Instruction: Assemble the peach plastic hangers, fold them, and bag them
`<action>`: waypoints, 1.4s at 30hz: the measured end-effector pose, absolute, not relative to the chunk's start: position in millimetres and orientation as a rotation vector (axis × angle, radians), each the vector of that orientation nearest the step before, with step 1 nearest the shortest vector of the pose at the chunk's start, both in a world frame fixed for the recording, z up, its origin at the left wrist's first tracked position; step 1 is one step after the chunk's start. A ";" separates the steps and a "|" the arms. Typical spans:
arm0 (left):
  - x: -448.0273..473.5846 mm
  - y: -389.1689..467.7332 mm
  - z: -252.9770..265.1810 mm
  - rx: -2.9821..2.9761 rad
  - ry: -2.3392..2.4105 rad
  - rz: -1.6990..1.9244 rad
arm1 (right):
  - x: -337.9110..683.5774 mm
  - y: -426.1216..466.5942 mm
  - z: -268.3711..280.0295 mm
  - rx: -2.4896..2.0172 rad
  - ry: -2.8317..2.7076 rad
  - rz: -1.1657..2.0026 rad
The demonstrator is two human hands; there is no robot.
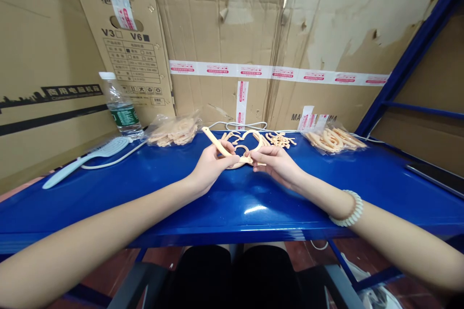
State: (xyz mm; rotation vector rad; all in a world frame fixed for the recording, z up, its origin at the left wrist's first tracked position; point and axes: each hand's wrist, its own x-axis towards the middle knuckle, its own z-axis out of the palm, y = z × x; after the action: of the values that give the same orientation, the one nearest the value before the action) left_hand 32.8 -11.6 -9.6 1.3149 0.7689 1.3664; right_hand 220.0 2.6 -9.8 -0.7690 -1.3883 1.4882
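Above the blue table my left hand [209, 164] is closed round a cream-coloured flat strip [213, 139], whose holed end sticks up to the left. My right hand [274, 163] pinches a joint of the same cream-coloured assembly, and a curved piece [259, 139] arches above its fingers. Both sets of fingertips meet close together at a small knobbed part [246, 160]. How the pieces connect is partly hidden by the fingers. Just behind the hands lies a heap of small cream-coloured parts [282, 139].
Bags of similar parts lie at left [174, 130] and right [331, 139]. A water bottle [123, 115] and a pale blue hairbrush [90, 157] are at the left. A dark flat device [437, 177] lies far right. Cardboard [224, 19] walls the back of the blue table [174, 212].
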 end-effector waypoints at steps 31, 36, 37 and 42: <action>37.0 -16.2 -4.9 0.953 0.834 1.202 | 268.5 89.2 -12.3 -0.955 -2.502 -0.162; 36.7 -15.7 -5.5 0.957 0.826 1.197 | 264.9 84.1 -10.0 -0.949 -2.335 -0.086; 36.3 -15.1 -6.1 0.959 0.826 1.196 | 263.8 82.1 -9.5 -0.954 -2.261 -0.024; 34.8 -11.8 -8.9 0.967 0.816 1.192 | 252.4 56.6 -3.7 -0.795 -1.681 0.768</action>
State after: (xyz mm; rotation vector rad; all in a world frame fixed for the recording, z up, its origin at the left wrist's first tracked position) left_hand 34.8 -11.8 -8.9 0.9674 0.8164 1.1916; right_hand 252.4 56.6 -3.7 -0.7946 -1.6807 0.7684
